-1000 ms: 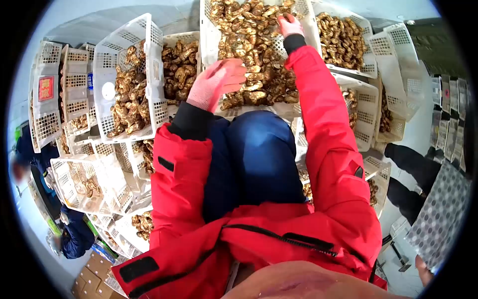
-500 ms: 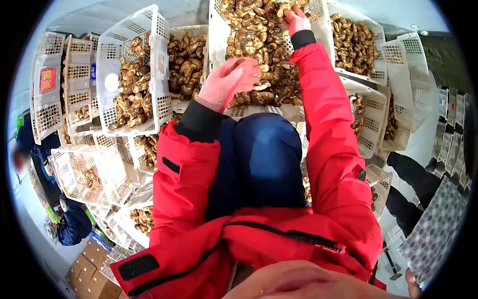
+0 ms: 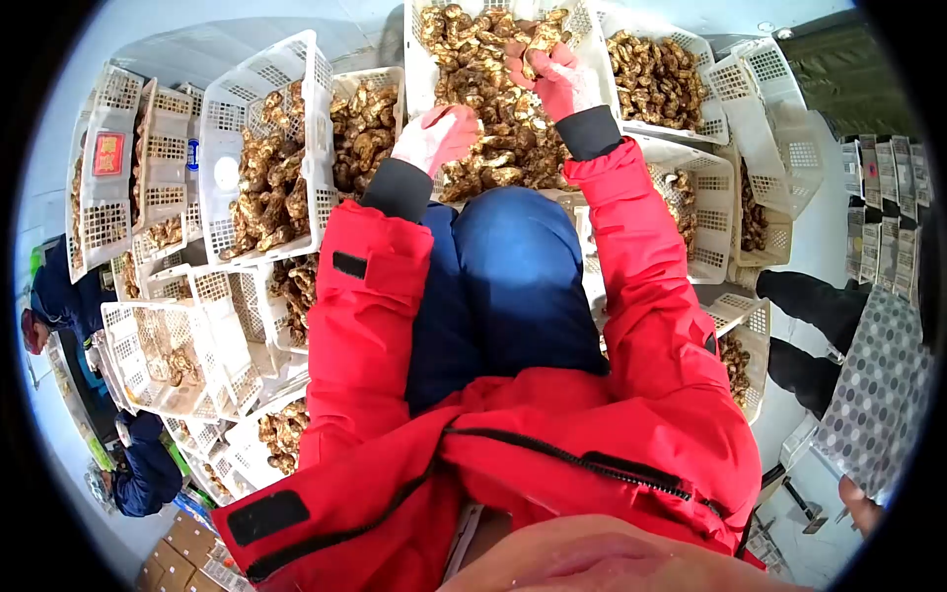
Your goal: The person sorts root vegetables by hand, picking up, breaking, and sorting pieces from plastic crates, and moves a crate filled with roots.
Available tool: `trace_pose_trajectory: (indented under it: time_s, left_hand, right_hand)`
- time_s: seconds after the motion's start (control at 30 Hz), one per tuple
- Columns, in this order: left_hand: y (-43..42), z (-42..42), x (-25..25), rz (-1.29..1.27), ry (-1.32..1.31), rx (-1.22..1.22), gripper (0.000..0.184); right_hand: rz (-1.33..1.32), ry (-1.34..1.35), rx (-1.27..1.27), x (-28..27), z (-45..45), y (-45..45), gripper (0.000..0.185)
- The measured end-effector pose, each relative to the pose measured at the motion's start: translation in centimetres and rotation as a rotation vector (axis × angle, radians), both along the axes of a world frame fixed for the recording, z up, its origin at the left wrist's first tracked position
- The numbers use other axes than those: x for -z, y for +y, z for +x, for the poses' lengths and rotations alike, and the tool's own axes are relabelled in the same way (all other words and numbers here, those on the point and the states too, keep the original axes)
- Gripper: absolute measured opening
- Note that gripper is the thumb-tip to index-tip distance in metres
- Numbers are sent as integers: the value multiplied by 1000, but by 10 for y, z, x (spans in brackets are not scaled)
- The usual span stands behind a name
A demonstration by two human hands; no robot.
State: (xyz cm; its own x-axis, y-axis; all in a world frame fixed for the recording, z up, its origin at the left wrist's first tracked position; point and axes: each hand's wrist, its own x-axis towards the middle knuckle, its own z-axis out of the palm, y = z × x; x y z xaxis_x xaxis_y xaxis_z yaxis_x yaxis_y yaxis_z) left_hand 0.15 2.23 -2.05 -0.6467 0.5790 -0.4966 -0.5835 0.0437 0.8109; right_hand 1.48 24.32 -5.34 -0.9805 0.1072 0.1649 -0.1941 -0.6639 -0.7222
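Brown-and-gold mushrooms [image 3: 503, 118] fill the white plastic crate [image 3: 422, 91] in front of my knees. My right hand [image 3: 560, 83], in a pinkish glove, is at the crate's far right part, its fingers closed on a mushroom [image 3: 546, 37] lifted from the pile. Over the near left side of the same pile is my left hand [image 3: 437, 136], gloved in pale pink. Its fingers are curled inward, and whatever may lie inside them is hidden.
More crates of mushrooms stand on both sides: a tilted one [image 3: 318, 148] at left, another [image 3: 714, 94] at right. Stacked crates [image 3: 158, 355] rise at lower left. A person in dark blue [image 3: 148, 469] is at far left; another person's dark-clothed legs [image 3: 804, 375] show at right.
My right hand has drawn back toward me and left, with a mushroom now in its fingers. My left hand's fingers, stretched out before, have curled. The view has shifted slightly.
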Motion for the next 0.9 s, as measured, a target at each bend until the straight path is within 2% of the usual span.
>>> trace_pose_trajectory:
  time_s: [0.03, 0.13, 0.27, 0.3, 0.43, 0.53, 0.57, 0.6, 0.67, 0.7, 0.73, 0.83, 0.87, 0.9]
  left_hand:
    - [-1, -1, 2, 0, -4, 6, 42]
    - [-3, -4, 5, 17, 0, 20, 41]
    - [-5, -9, 9, 87, -14, 6, 40]
    - [-4, -6, 7, 68, 20, -12, 41]
    - [-2, -6, 5, 43, 10, 4, 41]
    - [-2, -6, 5, 50, 10, 6, 40]
    - [-3, -7, 6, 63, 11, 4, 40]
    - [-3, -9, 9, 77, 12, 2, 41]
    - [-6, -10, 14, 103, 4, 7, 42]
    - [-5, -11, 15, 105, 1, -1, 43]
    - [-6, -11, 20, 103, 7, -4, 44]
    - [-7, -11, 15, 124, -38, -6, 43]
    - [-13, -45, 80, 358, -185, 104, 40]
    - [-14, -32, 56, 243, -108, 45, 39]
  right_hand:
    - [4, 18, -33, -3, 0, -4, 6]
    - [17, -209, -78, -9, 6, -17, 9]
    - [-159, -290, -170, 6, 21, -24, 5]
    - [-82, -364, -120, 10, 27, -24, 9]
    - [5, -295, -91, 23, 41, -17, 14]
    - [205, -397, -53, -4, 50, -21, 6]
    - [12, -297, -97, 16, 44, -15, 5]
    - [-33, -299, -48, 35, 46, -7, 7]
    - [-126, -313, 58, 26, 60, -8, 13]
    - [-99, -348, 17, 16, 74, 2, 15]
    - [-229, -383, 75, 22, 91, 10, 21]
    - [-149, -438, 215, 19, 162, 55, 28]
    - [-141, -429, 250, 20, 191, 72, 30]
    - [-147, -431, 242, 25, 221, 95, 32]
